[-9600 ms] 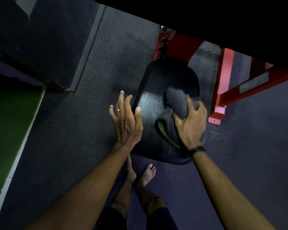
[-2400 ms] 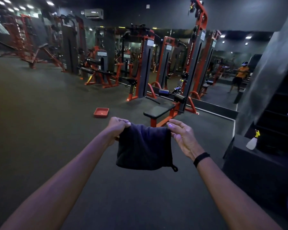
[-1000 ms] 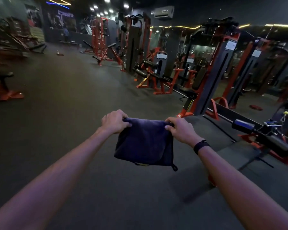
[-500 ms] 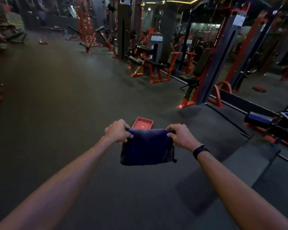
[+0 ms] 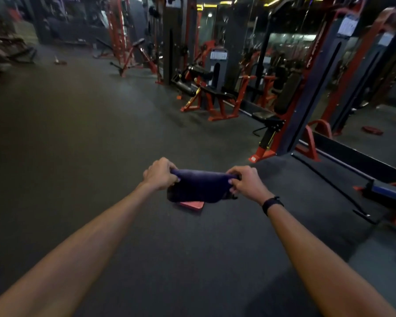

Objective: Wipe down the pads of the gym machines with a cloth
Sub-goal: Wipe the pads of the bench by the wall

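Your two forearms reach straight out, and between them you hold the dark cloth (image 5: 198,187) folded into a thick band, stretched level in the air above the floor. Your left hand (image 5: 159,173) has its fingers curled tight over the cloth's left end; your right hand (image 5: 246,183) grips the right end the same way, thumb and fingers wrapped round the fabric. A black wristband (image 5: 272,204) sits on your right wrist.

Just below the cloth, partly hidden by it, a red tray (image 5: 192,205) lies flat on the dark rubber floor (image 5: 78,133). To the right of the cloth, a blue-black padded roller (image 5: 389,191) on a red frame juts in from the edge of view.

Beyond the cloth and to its right stands a tall red and black cable machine (image 5: 306,88) with a small black seat pad (image 5: 264,115) at its foot. Farther back from the cloth sits a red-framed bench machine (image 5: 215,97) with long black pads, and behind it a row of red racks, blurred and dim.
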